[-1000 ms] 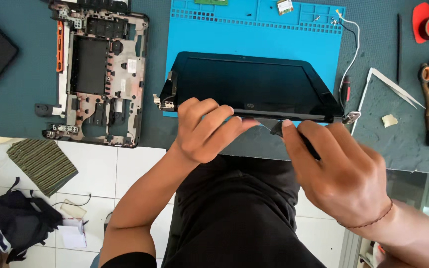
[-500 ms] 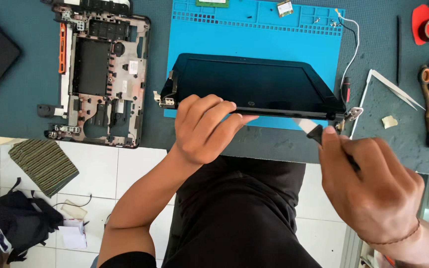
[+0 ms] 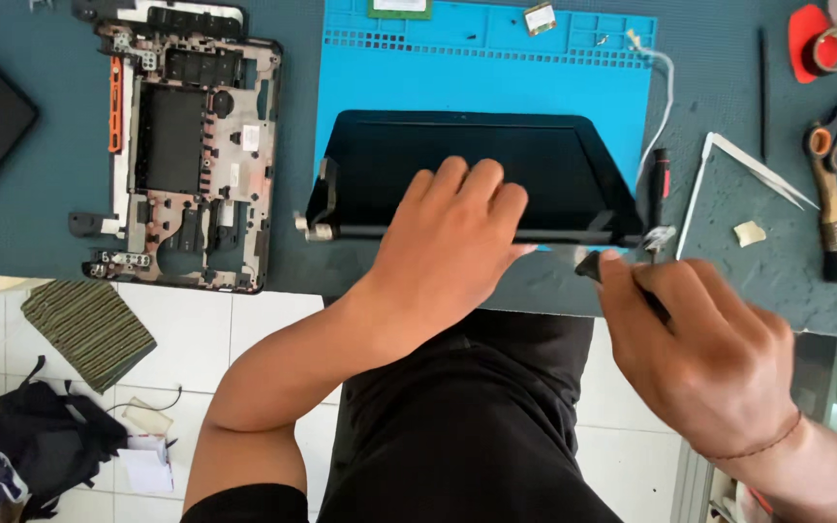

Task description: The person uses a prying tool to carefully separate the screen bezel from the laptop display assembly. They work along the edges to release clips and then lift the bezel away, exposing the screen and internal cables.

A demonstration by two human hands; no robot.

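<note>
The right hand (image 3: 704, 353) has its grip pressed together around a thin dark tool (image 3: 622, 281), whose tip points up and left toward the near right corner of the laptop screen panel (image 3: 477, 169). The left hand (image 3: 448, 242) lies flat with fingers together on the panel's near edge, so it is the nearer hand. The panel's long axis runs left to right on the blue mat (image 3: 486, 87), at the near edge of the bench (image 3: 12, 223). A stripped laptop base (image 3: 186, 145) lies well apart toward the left.

Head camera—close overhead, probably straight down on workbench (image 3: 496, 291).
</note>
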